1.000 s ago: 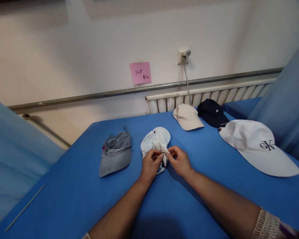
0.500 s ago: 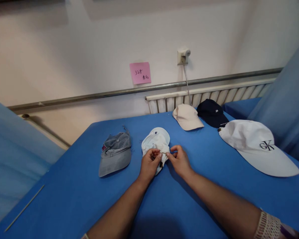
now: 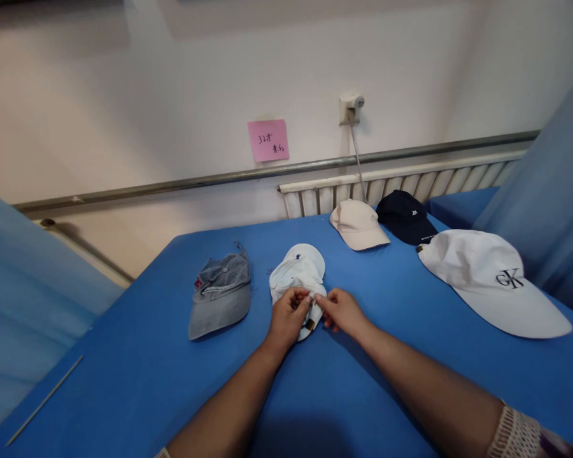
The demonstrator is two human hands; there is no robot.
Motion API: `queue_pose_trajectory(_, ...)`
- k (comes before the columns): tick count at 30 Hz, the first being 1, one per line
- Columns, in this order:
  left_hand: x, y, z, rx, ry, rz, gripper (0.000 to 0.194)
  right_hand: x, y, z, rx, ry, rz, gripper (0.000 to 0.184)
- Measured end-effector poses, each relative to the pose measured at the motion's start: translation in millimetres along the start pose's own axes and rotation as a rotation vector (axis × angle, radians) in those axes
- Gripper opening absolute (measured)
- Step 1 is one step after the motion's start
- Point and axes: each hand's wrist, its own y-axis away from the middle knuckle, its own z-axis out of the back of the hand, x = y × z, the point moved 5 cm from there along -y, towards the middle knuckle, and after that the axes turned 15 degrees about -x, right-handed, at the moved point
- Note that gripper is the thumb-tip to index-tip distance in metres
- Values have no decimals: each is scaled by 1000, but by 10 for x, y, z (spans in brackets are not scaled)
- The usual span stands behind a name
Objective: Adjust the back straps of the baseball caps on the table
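Note:
In the middle of the blue surface lies a white baseball cap (image 3: 302,270), its brim pointing away from me and a small dark logo on its front. Both hands work at its back opening. My left hand (image 3: 285,318) pinches the cap's back edge between thumb and fingers. From the other side my right hand (image 3: 346,313) grips the cap's rear part with thumb and forefinger. Just below the fingertips a small brassy buckle (image 3: 310,325) shows on the cap's back strap. The exact bit of fabric or strap in each pinch is partly hidden.
A grey denim cap (image 3: 222,292) lies to the left. At the right are a beige cap (image 3: 357,222), a dark navy cap (image 3: 405,215) and a larger white cap (image 3: 482,261) with black letters. A thin stick (image 3: 45,399) rests near the left edge; curtains hang on both sides.
My right hand has turned over and closed in towards my left fingertips. The buckle end of the strap has swung down and shows more clearly.

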Motion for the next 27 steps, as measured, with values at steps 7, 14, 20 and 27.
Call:
queue_pose_trajectory(7, 18, -16, 45, -73, 60, -96, 21, -3, 28, -48, -6, -321, -89, 36)
queue_pose_trajectory(14, -32, -132, 368, -438, 112, -162, 31, -40, -80, -23, 130, -899, -352, 22)
queue_pose_trajectory(20, 197, -227, 331, -420, 153, 84, 45, -74, -219, -5, 108, -993, -355, 8)
queue_pose_trajectory(27, 257, -257, 249, -283, 83, 128, 43, 49, -129, 34, 146, -886, -282, 22)
